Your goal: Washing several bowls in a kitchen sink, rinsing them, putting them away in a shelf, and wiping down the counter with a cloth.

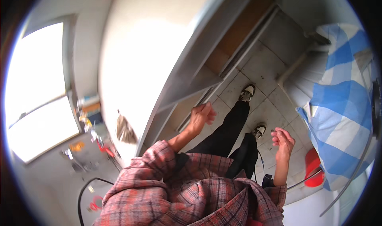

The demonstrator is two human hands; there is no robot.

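Note:
My left hand (203, 115) is raised in front of me beside the edge of a grey cabinet (176, 106), with its fingers loosely curled and nothing seen in it. To the right, my right hand (283, 139) hangs in the air over the tiled floor, fingers bent and somewhat apart, also with nothing seen in it. A blue and white checked cloth (337, 106) lies to the right of that hand, not touching it. Below the cloth's near edge is a red object (312, 169), partly hidden.
Pale floor tiles (271, 88) run under my shoes. At the left are a bright window (41, 68), a hanging cloth bag (125, 130) and a cluttered shelf (89, 106). A black cable (82, 193) curves at lower left; a thin rod (304, 178) reaches the red object.

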